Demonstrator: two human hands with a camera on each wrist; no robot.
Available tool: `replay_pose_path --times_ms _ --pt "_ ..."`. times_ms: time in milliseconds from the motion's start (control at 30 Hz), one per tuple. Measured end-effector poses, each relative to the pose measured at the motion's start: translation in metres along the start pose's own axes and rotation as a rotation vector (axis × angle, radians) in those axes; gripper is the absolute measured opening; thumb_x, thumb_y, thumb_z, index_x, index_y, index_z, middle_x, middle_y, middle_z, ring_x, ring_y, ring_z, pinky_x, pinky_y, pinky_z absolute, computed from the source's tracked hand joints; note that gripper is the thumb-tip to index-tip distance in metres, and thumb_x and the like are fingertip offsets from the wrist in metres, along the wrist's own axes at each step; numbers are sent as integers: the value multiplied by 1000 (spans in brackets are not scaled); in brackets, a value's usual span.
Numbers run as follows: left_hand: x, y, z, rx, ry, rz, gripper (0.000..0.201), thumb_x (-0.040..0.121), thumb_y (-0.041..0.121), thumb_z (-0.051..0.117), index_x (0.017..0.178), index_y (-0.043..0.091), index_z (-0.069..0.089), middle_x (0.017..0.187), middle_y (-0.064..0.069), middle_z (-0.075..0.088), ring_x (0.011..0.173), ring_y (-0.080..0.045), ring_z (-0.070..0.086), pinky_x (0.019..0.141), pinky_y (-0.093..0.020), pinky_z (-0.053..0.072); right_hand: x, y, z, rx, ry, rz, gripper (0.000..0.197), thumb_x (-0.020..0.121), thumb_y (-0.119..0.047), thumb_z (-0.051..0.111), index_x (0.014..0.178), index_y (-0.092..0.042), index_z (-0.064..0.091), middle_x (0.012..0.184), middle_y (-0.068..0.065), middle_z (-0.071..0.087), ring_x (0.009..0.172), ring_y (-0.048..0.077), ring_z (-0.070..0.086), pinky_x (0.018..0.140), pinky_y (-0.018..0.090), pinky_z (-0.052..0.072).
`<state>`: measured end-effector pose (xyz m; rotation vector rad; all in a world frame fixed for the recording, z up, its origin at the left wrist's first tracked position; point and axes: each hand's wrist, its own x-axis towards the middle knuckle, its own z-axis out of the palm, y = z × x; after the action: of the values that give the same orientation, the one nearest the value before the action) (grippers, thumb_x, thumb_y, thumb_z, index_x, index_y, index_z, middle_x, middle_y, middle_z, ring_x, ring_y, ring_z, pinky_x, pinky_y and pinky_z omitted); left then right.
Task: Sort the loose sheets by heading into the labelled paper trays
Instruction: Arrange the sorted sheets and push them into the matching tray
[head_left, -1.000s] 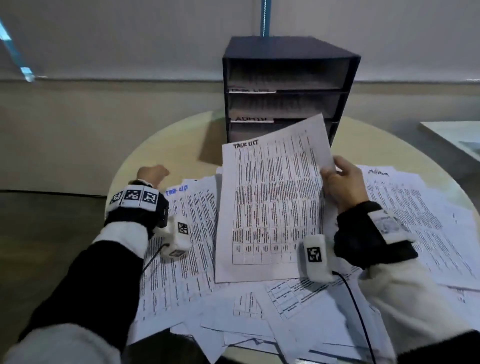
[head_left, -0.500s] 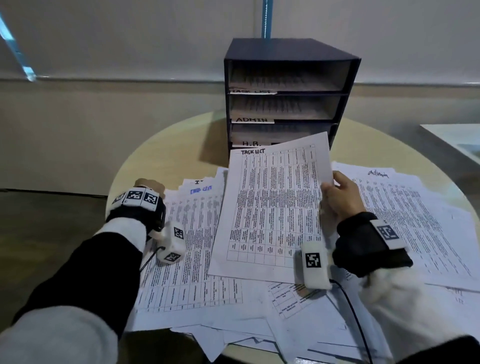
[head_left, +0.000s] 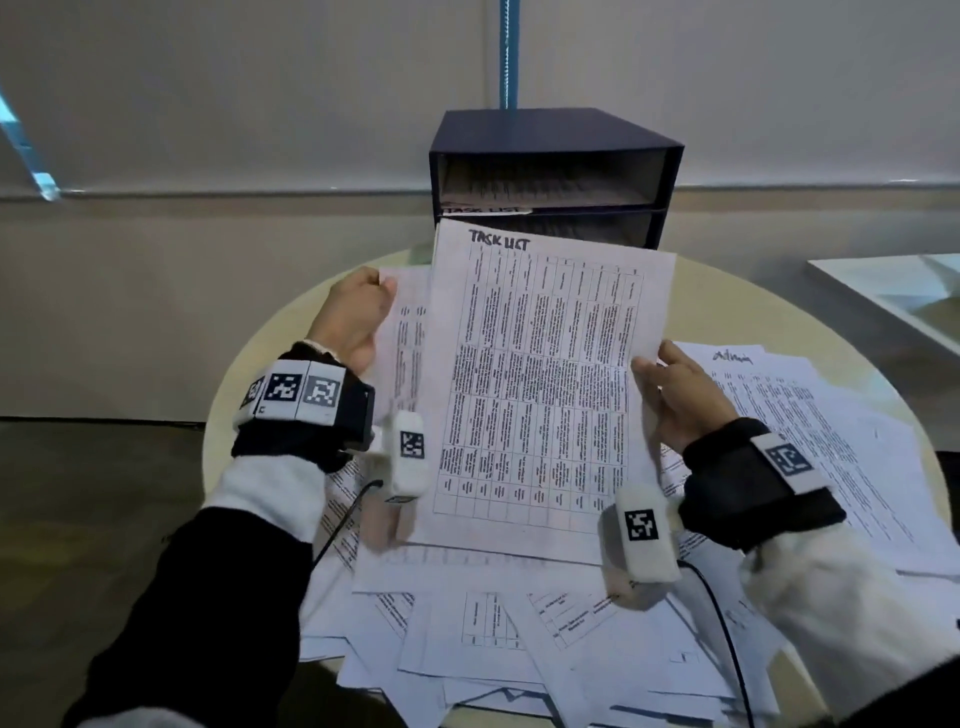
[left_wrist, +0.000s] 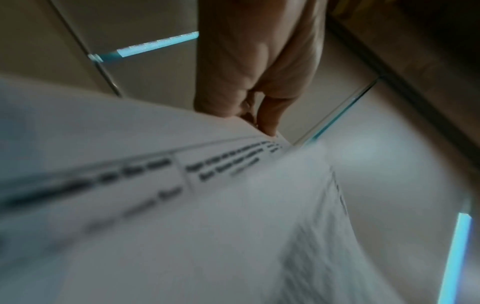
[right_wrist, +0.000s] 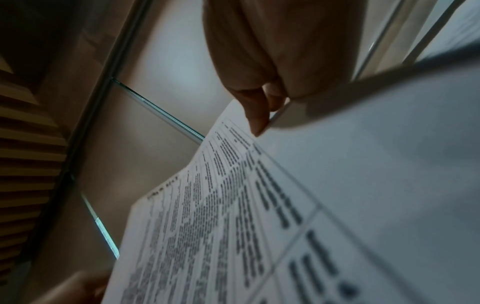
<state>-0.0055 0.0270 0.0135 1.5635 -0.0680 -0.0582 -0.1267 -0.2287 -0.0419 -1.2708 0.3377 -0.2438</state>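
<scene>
Item: white printed sheet headed "TASK LIST" (head_left: 540, 384), thin paper, rectangular, covered by a ruled table of small dark type; held raised and tilted above the table, its top edge overlapping the front of the dark blue box-shaped tray stack (head_left: 556, 171). Right hand (head_left: 680, 395), wrist in a black strap, pinches the sheet's right edge between thumb and fingers. Second white printed sheet (head_left: 408, 332), partly behind the first, gripped at its upper left by the left hand (head_left: 350, 319), fingers curled round the edge. Tray stack: matte, open-fronted slots holding papers, top slot bearing a white handwritten label strip (head_left: 485, 210). Beneath: a heap of loose white printed sheets (head_left: 519, 639), overlapping flat on a round pale wooden table (head_left: 291, 332).
</scene>
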Motion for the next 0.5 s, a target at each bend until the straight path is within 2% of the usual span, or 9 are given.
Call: replay_pose_path --times_ms 67,133,200,267,333,367,400,433,500 --pt "-11 12 16 -46 -49 74 21 97 4 43 79 10 52 57 3 64 50 -6 59 47 -19 49 -1 -4 3 -2 -45 -4 22 98 -2 35 112 -10 50 101 11 62 85 15 57 84 29 51" --pt "-18 19 30 -66 -53 117 15 95 4 43 85 1 54 76 -10 65 68 -21 63 61 -30 54 -1 -5 4 -16 -50 -3 9 97 -7 40 95 -10 47 89 27 51 78 21 48 83 37 48" --pt "-27 24 38 -113 -25 163 24 97 10 39 77 3 52 80 -13 59 74 -25 58 66 -35 50 0 -6 5 -17 23 -66 17 96 -8 43 80 -13 45 77 17 53 69 18 47 61 28 47" --pt "-35 24 42 -125 -69 235 41 101 34 30 78 14 58 84 -9 63 76 -22 61 70 -35 51 -2 -11 3 -14 142 -183 28 94 -6 44 68 -16 40 65 2 54 57 11 50 44 19 41" --pt "-46 20 44 33 -145 252 60 88 65 30 93 16 64 91 -9 66 77 -18 63 67 -29 53 -3 -19 1 -18 214 -306 32 93 -3 45 65 -18 36 67 0 52 58 8 50 43 18 41" --pt "-48 16 45 114 -160 235 68 78 72 40 100 13 63 93 -7 67 77 -17 64 65 -28 53 -3 -24 0 -19 237 -357 32 92 -2 45 66 -18 36 68 1 51 60 10 50 48 21 42" --pt "-50 11 48 163 -161 223 66 75 66 52 106 9 62 97 -6 68 81 -16 65 68 -31 55 -3 -29 0 -24 256 -404 31 91 -1 46 68 -19 36 68 0 53 60 9 50 52 23 41" --pt "-52 9 51 171 -146 226 52 81 49 60 111 7 60 103 -6 68 89 -17 65 77 -37 56 -3 -34 0 -39 266 -444 28 91 -1 47 71 -20 37 65 -4 56 58 6 52 51 22 42" --pt "-55 11 58 120 -90 262 30 91 17 56 118 5 57 113 -9 66 101 -19 64 92 -39 52 -6 -46 5 -73 239 -519 24 91 -4 48 82 -24 39 70 -10 63 60 2 57 52 18 47"
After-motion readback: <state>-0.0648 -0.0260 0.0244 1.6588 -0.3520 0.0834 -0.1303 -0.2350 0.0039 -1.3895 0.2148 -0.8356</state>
